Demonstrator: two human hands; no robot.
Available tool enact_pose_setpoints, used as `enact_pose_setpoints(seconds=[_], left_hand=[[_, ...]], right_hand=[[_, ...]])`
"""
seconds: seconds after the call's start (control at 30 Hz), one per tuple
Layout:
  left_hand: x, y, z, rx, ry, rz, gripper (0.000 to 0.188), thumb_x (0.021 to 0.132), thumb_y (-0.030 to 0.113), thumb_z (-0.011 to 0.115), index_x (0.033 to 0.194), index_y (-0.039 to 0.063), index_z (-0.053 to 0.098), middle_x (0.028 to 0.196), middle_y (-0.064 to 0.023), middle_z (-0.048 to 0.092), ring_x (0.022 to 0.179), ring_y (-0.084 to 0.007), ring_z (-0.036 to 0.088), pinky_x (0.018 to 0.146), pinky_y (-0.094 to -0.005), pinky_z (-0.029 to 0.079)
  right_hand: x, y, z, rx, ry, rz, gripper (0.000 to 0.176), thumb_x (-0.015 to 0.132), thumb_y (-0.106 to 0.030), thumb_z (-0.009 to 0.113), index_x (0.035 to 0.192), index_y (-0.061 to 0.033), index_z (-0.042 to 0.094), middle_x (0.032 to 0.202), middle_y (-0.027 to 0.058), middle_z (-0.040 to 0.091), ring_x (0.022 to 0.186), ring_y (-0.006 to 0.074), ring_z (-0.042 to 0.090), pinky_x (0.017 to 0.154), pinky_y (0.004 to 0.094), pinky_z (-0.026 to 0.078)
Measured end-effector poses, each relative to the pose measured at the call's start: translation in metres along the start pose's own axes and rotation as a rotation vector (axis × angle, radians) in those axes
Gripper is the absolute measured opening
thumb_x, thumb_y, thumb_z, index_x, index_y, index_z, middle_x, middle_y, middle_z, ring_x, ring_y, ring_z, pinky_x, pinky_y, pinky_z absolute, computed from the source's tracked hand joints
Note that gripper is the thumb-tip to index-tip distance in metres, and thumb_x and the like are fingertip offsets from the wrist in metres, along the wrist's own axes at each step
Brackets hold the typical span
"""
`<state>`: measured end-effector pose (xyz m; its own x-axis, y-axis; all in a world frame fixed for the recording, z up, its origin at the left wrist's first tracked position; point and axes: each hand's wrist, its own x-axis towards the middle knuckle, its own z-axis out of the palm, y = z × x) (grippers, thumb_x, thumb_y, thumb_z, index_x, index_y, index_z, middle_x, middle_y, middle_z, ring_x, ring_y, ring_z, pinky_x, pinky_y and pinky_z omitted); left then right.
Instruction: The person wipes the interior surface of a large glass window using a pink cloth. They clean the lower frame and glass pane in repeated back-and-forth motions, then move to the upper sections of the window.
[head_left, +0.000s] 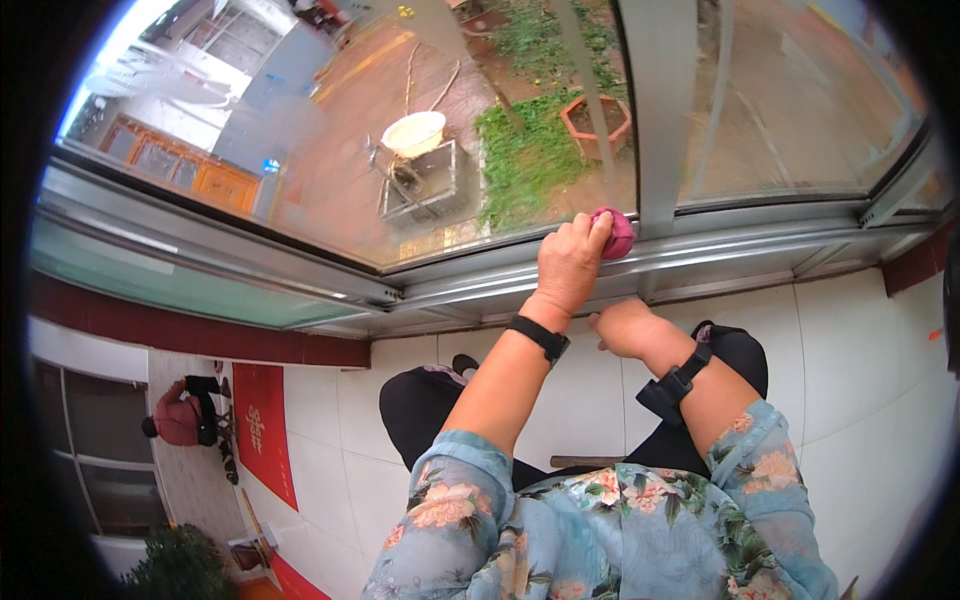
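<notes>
A bunched pink cloth (618, 235) is gripped in my left hand (570, 255). It presses against the lower corner of a glass pane (337, 150), where the pane meets the metal window frame (658, 112). Lower and to the right, my right hand (630, 327) hangs near the frame's bottom rail (517, 287). Its fingers are partly hidden behind the back of the hand, so their grip is unclear. Whitish smears show on the upper left of the glass.
My knees (420, 409) are bent beneath my arms, over a white tiled floor (585, 397). A red mat (262, 435) and a potted plant (180, 566) are at left, with a seated person (180, 416) beyond. Through the glass appear a basin (414, 133) and a planter (597, 127).
</notes>
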<state>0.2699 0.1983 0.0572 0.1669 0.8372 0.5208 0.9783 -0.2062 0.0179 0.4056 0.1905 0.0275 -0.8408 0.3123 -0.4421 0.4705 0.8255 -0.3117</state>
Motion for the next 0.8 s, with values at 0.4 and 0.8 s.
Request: enact_pose_setpoints(seconds=[0.4, 0.8], left_hand=[[-0.104, -0.143, -0.072, 0.249, 0.089, -0.537, 0.035, 0.084, 0.001, 0.057, 0.112, 0.021, 0.057, 0.096, -0.0080, 0.058, 0.080, -0.0321, 0.063, 0.064, -0.0437, 0.052], [-0.139, -0.197, -0.064, 0.410, 0.082, -0.928, 0.036, 0.081, 0.017, 0.070, 0.112, 0.012, 0.053, 0.104, -0.0135, 0.060, 0.094, -0.0402, 0.063, 0.074, -0.0516, 0.052]], right_hand=[[0.007, -0.005, 0.010, -0.084, 0.035, -0.037, 0.036, 0.084, -0.033, 0.071, 0.108, -0.0064, 0.065, 0.103, 0.0137, 0.069, 0.098, 0.0321, 0.068, 0.078, 0.0437, 0.056], [0.018, -0.009, 0.022, -0.058, 0.017, -0.034, 0.036, 0.083, -0.032, 0.071, 0.107, -0.0056, 0.063, 0.103, 0.0147, 0.066, 0.098, 0.0319, 0.066, 0.082, 0.0439, 0.050]])
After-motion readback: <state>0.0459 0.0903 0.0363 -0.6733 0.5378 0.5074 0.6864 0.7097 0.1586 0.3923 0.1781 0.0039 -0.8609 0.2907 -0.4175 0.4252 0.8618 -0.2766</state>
